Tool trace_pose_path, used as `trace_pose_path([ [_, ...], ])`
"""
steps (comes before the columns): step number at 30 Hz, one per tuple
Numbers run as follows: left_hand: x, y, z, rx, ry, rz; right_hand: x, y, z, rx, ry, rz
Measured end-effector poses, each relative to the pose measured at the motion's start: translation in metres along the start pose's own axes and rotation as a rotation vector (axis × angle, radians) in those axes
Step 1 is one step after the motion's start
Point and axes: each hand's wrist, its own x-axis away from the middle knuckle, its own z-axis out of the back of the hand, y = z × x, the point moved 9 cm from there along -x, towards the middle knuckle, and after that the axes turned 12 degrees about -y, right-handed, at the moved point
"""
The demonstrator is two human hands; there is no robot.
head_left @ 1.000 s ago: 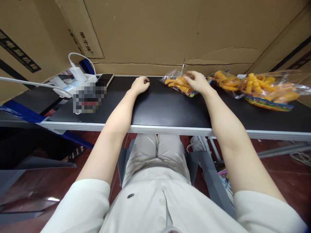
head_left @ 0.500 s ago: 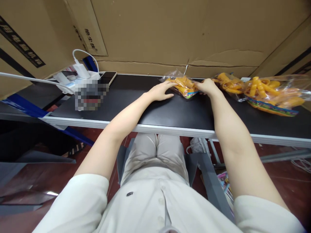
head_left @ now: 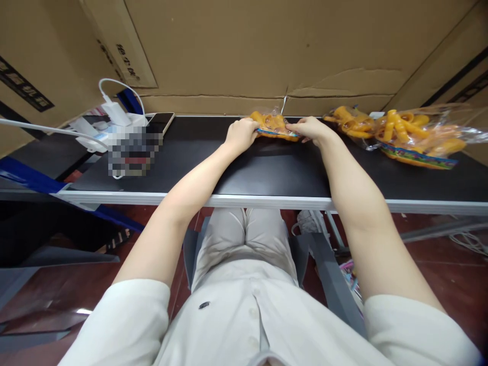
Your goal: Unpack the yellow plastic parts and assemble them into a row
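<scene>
A small clear bag of orange plastic pieces point(head_left: 272, 125) lies at the far middle of the black table point(head_left: 267, 173), held between both my hands. My left hand point(head_left: 240, 135) grips its left end with the fingers curled. Pinching the right end is my right hand point(head_left: 310, 128). The bag seems raised slightly off the tabletop and turned flat toward me, its coloured strip along the near edge.
Two more bags of orange pieces lie to the right: a smaller bag point(head_left: 349, 122) and a larger bag point(head_left: 417, 134). A phone point(head_left: 162, 119), white charger and cables point(head_left: 114, 109) and a power strip sit at the left. Cardboard boxes point(head_left: 247, 51) wall the back.
My left hand moved right from the bare table and took the bag's left end. Both hands have shifted the bag toward the middle and turned it level.
</scene>
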Motion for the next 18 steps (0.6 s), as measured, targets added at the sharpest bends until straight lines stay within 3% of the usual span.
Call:
trace_pose_path([
  [9, -0.004, -0.031, 0.012, 0.159, 0.134, 0.089, -0.001, 0.000, -0.019, -0.277, -0.213, -0.022],
  [15, 0.000, -0.035, 0.018, 0.220, 0.157, 0.163, 0.010, -0.002, -0.029, -0.297, -0.380, -0.074],
  [18, 0.002, -0.034, 0.020, 0.200, 0.155, 0.165, 0.010, -0.005, -0.027, -0.377, -0.379, -0.041],
])
